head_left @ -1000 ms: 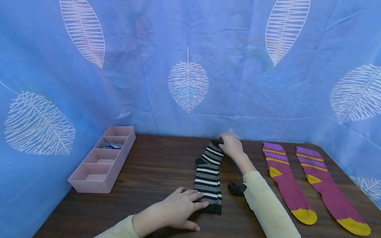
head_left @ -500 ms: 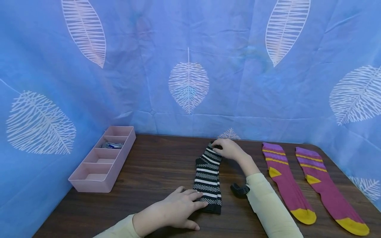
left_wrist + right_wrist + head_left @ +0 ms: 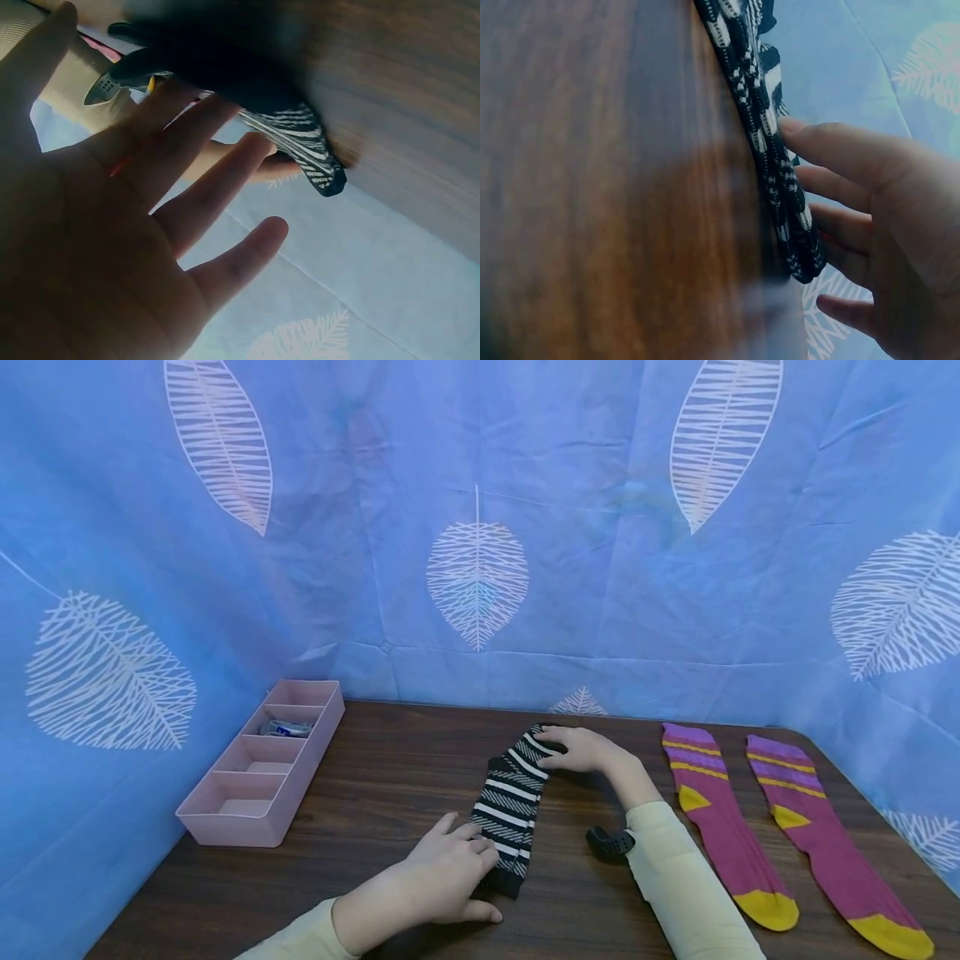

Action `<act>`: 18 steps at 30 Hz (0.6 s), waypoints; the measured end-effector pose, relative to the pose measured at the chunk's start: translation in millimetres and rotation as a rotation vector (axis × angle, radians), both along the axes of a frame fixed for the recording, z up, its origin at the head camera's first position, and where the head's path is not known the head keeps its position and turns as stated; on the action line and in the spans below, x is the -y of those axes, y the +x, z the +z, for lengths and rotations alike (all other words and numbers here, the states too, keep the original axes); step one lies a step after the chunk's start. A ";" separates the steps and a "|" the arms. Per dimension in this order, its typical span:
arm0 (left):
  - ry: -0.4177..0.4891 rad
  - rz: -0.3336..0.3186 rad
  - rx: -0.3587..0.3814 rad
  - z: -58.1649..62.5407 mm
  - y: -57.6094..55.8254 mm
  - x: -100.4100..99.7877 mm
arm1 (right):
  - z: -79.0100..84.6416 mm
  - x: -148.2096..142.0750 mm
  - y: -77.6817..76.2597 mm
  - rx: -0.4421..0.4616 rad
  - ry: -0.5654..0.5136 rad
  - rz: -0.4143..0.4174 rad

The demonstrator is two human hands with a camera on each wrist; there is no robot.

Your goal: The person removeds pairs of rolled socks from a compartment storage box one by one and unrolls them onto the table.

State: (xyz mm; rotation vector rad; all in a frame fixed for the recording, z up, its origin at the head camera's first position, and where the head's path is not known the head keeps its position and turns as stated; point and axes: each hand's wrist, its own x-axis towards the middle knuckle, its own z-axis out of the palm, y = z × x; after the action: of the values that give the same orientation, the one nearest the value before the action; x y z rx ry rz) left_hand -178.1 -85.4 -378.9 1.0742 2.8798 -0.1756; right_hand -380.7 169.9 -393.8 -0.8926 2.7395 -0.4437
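Striped sock (image 3: pixel 512 806): long axis slanted across desk (image 3: pixel 390 793). Left hand (image 3: pixel 438 883) flat, fingers straight, pressing near end. Right hand (image 3: pixel 581 750) pinching far end.

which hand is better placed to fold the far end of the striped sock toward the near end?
Right, probably. The right hand already has its fingers on the far end of the striped sock, while the left hand lies flat on the near end, pinning it to the table.
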 end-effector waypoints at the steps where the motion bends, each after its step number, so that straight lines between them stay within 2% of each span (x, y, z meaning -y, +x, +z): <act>1: 0.007 0.009 0.008 -0.4 0.0 0.1 | 0.4 -0.3 0.4 -0.001 0.010 -0.001; 4: 0.026 0.040 0.039 -1.2 -0.3 0.9 | 1.2 0.0 1.2 -0.012 0.056 -0.015; 9: -0.005 0.109 0.029 -1.7 -5.3 5.5 | 3.1 1.1 2.5 -0.024 0.142 -0.067; 13: -0.039 0.187 0.027 1.0 -15.7 11.6 | 4.5 -1.3 5.2 -0.013 0.178 -0.147; 18: -0.057 0.272 0.019 4.6 -30.8 19.3 | 6.8 -7.9 13.0 -0.041 0.240 -0.231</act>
State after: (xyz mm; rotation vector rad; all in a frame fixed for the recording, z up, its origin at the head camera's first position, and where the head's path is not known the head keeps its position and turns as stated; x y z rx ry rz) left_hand -208.9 -104.7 -374.2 0.6620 2.9438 -0.2280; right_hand -367.7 177.9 -387.0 -0.5355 2.8664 -0.1298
